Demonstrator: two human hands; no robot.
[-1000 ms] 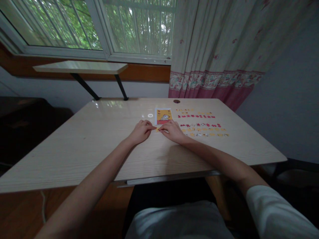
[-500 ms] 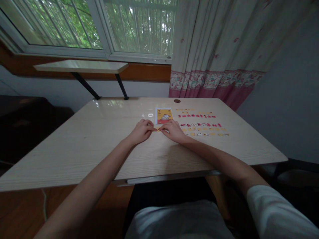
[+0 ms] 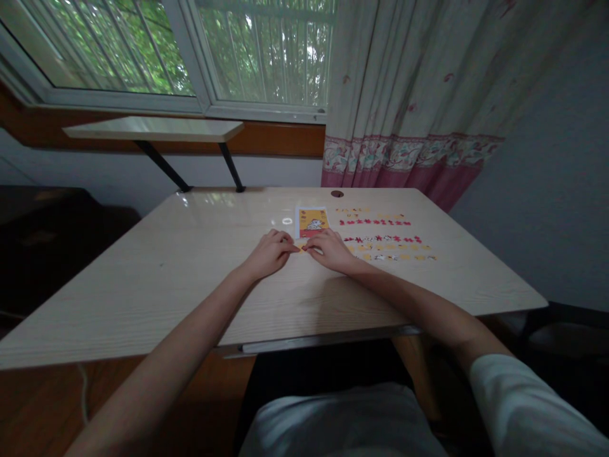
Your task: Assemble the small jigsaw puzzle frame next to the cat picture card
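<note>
On a pale desk [image 3: 137,273], left hand [image 3: 269,254] and right hand [image 3: 332,251] scarcely moved, at a yellow piece [image 3: 301,245], grip unclear, window [image 3: 264,57], curtain [image 3: 404,95] behind

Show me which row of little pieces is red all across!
The farther red row, level with the picture card's middle. The nearer red row has whitish pieces mixed in; other rows look yellowish.

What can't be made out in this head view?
Head view:
Yellow bit: outline too small and partly covered by the left hand and right hand.
Picture card: lower right corner hidden by the right hand.
Loose pieces: individual shapes too small to tell.
Curtain: top cut off by the upper edge.
</note>
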